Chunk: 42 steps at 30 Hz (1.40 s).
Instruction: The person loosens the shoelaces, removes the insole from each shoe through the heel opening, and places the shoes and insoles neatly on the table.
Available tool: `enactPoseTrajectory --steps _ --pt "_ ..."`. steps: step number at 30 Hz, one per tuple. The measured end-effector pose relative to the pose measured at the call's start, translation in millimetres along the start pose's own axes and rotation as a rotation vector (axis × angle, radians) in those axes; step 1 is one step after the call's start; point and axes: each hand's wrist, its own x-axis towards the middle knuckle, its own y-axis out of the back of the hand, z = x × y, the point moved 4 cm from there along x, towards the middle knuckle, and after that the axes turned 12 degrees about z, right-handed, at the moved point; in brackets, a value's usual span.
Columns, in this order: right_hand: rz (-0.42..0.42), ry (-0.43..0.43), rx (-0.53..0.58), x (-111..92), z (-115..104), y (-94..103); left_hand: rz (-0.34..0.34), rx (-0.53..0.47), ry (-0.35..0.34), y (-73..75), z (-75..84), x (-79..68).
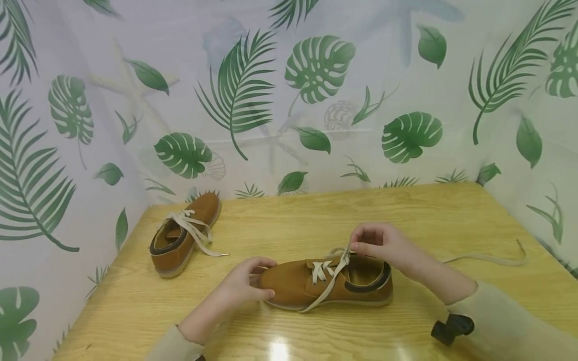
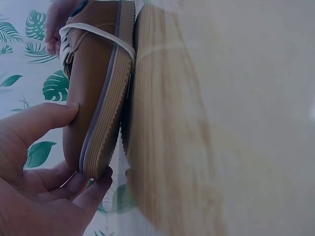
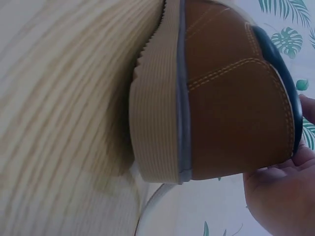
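Observation:
A brown shoe (image 1: 289,281) with cream laces lies sole down on the table, its toe to the left. My left hand (image 1: 244,283) grips the toe, thumb on the near side; in the left wrist view the fingers (image 2: 93,196) bend round the toe's tip. Over the shoe's opening, my right hand (image 1: 379,245) pinches a cream shoelace (image 1: 345,256) between thumb and fingertips. One lace length hangs down the near side to the sole. The heel (image 3: 231,118) fills the right wrist view, where the pinch itself is hidden.
A second brown shoe (image 1: 180,245), its lace tied in a bow, stands at the table's back left. A loose lace end (image 1: 492,259) trails over the wooden table (image 1: 343,336) beyond my right forearm. A leaf-print curtain (image 1: 271,115) borders the back and sides.

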Motion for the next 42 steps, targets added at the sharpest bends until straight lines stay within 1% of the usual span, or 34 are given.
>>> enactPoseTrajectory --steps 7,13,15,17,20,23,33,38,42 --pt "0.021 0.086 -0.03 -0.1 9.7 -4.8 -0.01 0.003 -0.03 -0.6 1.6 -0.6" --pt "-0.007 0.076 -0.092 0.3 18.2 -7.6 -0.018 -0.012 -0.028 -1.4 1.7 -1.1" --pt "-0.028 0.092 -0.119 1.5 18.2 -8.1 -0.013 -0.013 -0.029 -1.1 2.0 -0.3" --pt "-0.05 0.127 -0.141 2.3 17.7 -8.8 -0.009 -0.013 -0.025 -0.6 2.0 0.0" --pt "-0.083 0.203 -0.172 2.0 16.8 -10.3 -0.006 -0.012 -0.016 0.0 1.0 -0.1" --pt "-0.098 0.267 -0.19 1.4 16.0 -12.6 -0.012 -0.015 -0.015 0.2 0.0 -0.6" --pt "-0.074 0.344 -0.229 -0.8 13.6 -16.6 -0.031 -0.029 -0.02 -1.3 -1.3 -1.3" --pt "-0.07 0.374 -0.24 -0.2 12.1 -16.7 -0.024 -0.032 -0.014 -1.4 -1.1 -0.4" --pt "-0.051 0.409 -0.271 -0.4 8.7 -17.4 -0.016 -0.033 -0.008 -0.9 -1.2 -0.5"
